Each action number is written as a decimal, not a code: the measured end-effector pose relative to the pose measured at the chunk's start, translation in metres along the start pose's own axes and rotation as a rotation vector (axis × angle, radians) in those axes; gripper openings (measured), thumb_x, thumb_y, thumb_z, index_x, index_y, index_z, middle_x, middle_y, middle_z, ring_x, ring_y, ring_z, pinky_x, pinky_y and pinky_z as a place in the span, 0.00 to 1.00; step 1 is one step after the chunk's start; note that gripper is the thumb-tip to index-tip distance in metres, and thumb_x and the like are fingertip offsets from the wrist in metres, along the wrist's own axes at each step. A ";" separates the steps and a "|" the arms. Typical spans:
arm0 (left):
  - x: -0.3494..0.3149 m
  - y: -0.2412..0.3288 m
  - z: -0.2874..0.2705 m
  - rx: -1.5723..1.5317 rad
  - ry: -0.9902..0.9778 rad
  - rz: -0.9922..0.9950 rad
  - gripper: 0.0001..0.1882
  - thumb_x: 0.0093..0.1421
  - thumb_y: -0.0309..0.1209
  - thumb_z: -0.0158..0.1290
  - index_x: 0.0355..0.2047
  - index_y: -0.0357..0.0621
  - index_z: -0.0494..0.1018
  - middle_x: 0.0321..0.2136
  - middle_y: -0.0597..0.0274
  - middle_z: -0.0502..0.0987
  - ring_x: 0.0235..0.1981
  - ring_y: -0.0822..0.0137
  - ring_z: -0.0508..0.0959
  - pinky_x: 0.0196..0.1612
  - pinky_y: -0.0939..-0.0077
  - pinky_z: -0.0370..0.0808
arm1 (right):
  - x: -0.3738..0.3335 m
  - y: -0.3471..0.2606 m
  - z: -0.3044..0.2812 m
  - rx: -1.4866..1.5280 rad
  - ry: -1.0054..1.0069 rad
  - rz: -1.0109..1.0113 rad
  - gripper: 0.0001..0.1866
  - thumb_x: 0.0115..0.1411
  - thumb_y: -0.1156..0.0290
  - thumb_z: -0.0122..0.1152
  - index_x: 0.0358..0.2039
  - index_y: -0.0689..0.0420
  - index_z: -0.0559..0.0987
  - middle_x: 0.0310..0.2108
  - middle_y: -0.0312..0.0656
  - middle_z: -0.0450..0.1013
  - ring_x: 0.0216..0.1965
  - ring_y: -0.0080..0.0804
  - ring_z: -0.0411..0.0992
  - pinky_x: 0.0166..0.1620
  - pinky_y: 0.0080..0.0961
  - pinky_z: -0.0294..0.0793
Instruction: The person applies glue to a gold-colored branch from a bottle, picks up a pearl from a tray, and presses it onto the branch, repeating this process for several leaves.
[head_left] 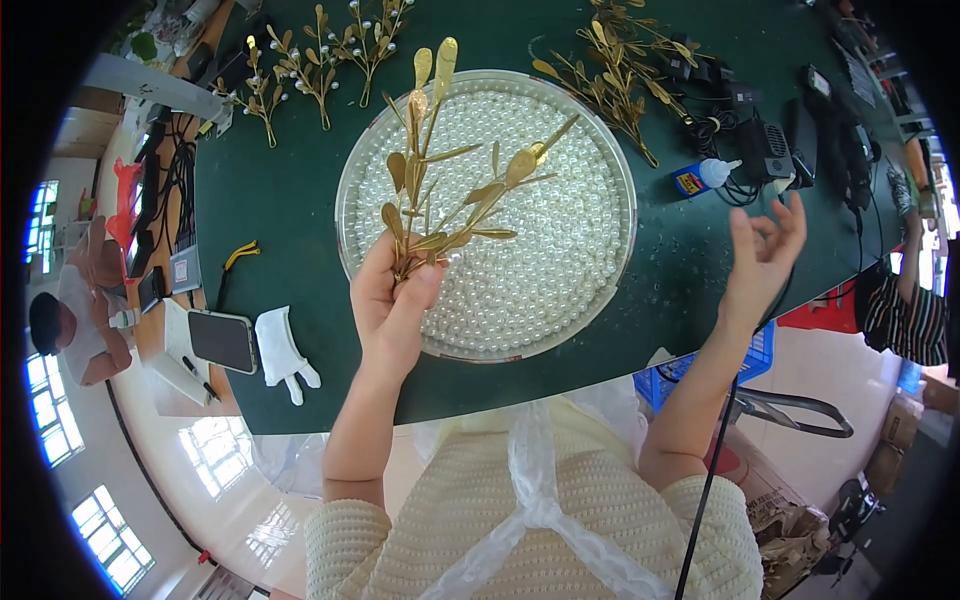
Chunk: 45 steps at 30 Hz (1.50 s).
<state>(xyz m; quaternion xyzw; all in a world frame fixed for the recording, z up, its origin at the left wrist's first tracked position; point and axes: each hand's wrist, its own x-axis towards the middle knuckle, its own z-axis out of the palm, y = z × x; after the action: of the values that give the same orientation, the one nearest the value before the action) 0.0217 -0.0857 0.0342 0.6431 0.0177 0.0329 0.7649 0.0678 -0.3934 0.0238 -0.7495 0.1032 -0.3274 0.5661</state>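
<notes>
My left hand [392,305] grips the stem of a gold leaf sprig [440,185], held up over a round clear tray [350,170] filled with white pearl beads. A single pearl sits at the sprig's base by my thumb. My right hand [762,255] hovers empty to the right of the tray, fingers apart, above the dark green table [285,200]. A small glue bottle [705,177] with a white cap lies just beyond that hand.
Finished gold sprigs with pearls [310,65] lie at the back left, bare gold sprigs [620,70] at the back right. Black cables and a device [765,150] sit far right. A white glove [280,350], a phone [223,340] and yellow-handled pliers [238,255] lie left.
</notes>
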 end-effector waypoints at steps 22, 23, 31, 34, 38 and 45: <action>0.009 0.004 -0.012 -0.457 -0.215 -0.173 0.10 0.56 0.32 0.43 0.34 0.38 0.63 0.12 0.74 0.49 0.11 0.81 0.49 0.15 0.85 0.45 | -0.006 -0.010 0.014 0.393 -0.194 0.251 0.13 0.55 0.68 0.40 0.37 0.63 0.65 0.26 0.47 0.69 0.22 0.28 0.67 0.26 0.21 0.67; 0.009 0.003 -0.013 -0.468 -0.278 -0.180 0.09 0.57 0.33 0.41 0.34 0.40 0.61 0.12 0.75 0.46 0.11 0.81 0.49 0.16 0.84 0.45 | -0.008 -0.014 0.013 0.393 -0.195 0.251 0.13 0.55 0.68 0.40 0.37 0.63 0.65 0.26 0.47 0.69 0.22 0.28 0.67 0.26 0.21 0.67; 0.011 0.004 -0.014 -0.554 -0.284 -0.243 0.10 0.58 0.34 0.40 0.33 0.40 0.62 0.12 0.75 0.46 0.11 0.80 0.49 0.15 0.84 0.45 | -0.026 -0.027 0.026 1.210 -0.414 0.540 0.19 0.58 0.59 0.42 0.33 0.67 0.69 0.14 0.34 0.59 0.13 0.18 0.53 0.15 0.14 0.52; 0.011 0.004 -0.013 -0.587 -0.276 -0.254 0.10 0.57 0.33 0.41 0.34 0.39 0.62 0.12 0.75 0.46 0.11 0.80 0.49 0.15 0.84 0.45 | -0.031 -0.039 0.041 1.245 -0.407 0.688 0.19 0.59 0.58 0.41 0.28 0.62 0.71 0.12 0.31 0.58 0.11 0.18 0.51 0.14 0.14 0.50; 0.011 0.004 -0.014 -0.617 -0.278 -0.259 0.10 0.56 0.32 0.42 0.35 0.39 0.62 0.11 0.75 0.47 0.10 0.81 0.49 0.15 0.84 0.45 | -0.035 -0.053 0.060 1.177 -0.421 0.669 0.18 0.58 0.57 0.42 0.19 0.56 0.67 0.09 0.30 0.54 0.09 0.16 0.47 0.14 0.14 0.45; 0.011 0.003 -0.015 -0.604 -0.298 -0.270 0.10 0.56 0.32 0.43 0.34 0.39 0.62 0.11 0.75 0.47 0.10 0.81 0.49 0.15 0.84 0.45 | -0.045 -0.080 0.072 0.924 -0.358 0.451 0.17 0.54 0.64 0.50 0.11 0.50 0.60 0.09 0.26 0.53 0.10 0.13 0.48 0.15 0.13 0.44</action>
<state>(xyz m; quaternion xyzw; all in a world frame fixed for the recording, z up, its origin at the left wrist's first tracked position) 0.0319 -0.0701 0.0348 0.3779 -0.0196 -0.1586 0.9119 0.0598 -0.2866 0.0698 -0.4262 0.0088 -0.0762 0.9014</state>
